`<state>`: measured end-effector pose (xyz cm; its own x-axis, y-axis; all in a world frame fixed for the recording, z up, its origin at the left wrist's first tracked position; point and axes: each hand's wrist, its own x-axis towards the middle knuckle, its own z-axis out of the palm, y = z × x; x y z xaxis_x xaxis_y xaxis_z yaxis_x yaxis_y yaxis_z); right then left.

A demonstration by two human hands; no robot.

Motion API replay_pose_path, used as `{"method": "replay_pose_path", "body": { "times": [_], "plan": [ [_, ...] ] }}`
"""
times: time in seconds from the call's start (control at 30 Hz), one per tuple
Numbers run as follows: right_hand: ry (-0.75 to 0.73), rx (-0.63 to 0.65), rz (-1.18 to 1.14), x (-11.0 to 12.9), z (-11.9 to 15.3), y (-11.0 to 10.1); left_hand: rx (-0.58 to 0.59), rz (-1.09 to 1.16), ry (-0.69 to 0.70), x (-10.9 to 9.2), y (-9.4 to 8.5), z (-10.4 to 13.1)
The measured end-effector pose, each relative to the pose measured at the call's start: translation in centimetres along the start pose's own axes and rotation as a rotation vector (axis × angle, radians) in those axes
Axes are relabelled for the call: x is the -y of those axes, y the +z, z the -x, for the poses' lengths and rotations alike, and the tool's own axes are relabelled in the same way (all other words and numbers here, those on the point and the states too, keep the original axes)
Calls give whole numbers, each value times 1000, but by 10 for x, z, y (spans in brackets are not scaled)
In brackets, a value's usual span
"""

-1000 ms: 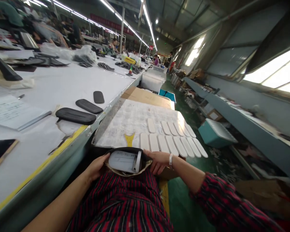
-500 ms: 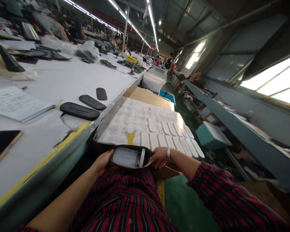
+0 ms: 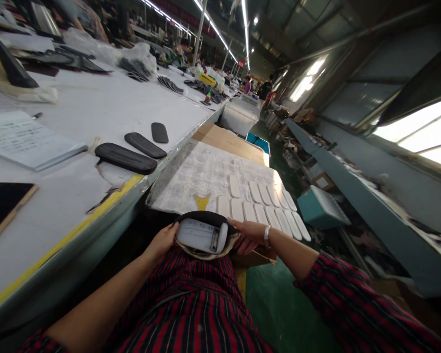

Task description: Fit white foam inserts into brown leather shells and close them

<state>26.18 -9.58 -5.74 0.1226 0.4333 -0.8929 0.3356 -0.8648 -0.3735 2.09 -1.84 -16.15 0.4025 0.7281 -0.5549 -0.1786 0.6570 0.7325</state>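
Observation:
Over my lap I hold a black padded piece (image 3: 205, 217) with a white insert (image 3: 201, 235) lying in it and tan edging below. My left hand (image 3: 164, 241) grips its left end. My right hand (image 3: 248, 236), with a bracelet at the wrist, grips its right end. Just beyond it lies a paper-covered board (image 3: 198, 179) with a row of white oval pads (image 3: 264, 213) and a yellow Y-shaped piece (image 3: 202, 201).
To my left runs a long white worktable (image 3: 91, 117) with three black padded pieces (image 3: 125, 158), a notepad (image 3: 25, 142) and a dark phone-like slab (image 3: 2, 206). A teal bin (image 3: 321, 208) stands on the green floor at right. Other people work far down the line.
My view has tilted and shifted slightly. Both hands keep hold of the black piece, which has turned a little between them.

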Motion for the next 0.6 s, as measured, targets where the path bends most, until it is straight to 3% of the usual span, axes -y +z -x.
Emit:
{"method": "replay_pose_path", "body": {
  "times": [0.13, 0.2, 0.37, 0.5, 0.6],
  "plan": [
    [10, -258, 100, 17, -4, 18, 25, 1, -35, 2, -4, -5],
    [-40, -311, 103, 25, -5, 24, 38, -1, -58, 3, -7, -8],
    [-75, -295, 71, 29, 1, 21, 107, 2, -98, 2, -12, -16],
    [-43, -277, 130, 17, 0, 14, 193, 2, -124, 1, -14, -19],
    [9, -191, 124, 7, -7, 13, 243, -8, -115, 2, -14, -18]
  ]
}}
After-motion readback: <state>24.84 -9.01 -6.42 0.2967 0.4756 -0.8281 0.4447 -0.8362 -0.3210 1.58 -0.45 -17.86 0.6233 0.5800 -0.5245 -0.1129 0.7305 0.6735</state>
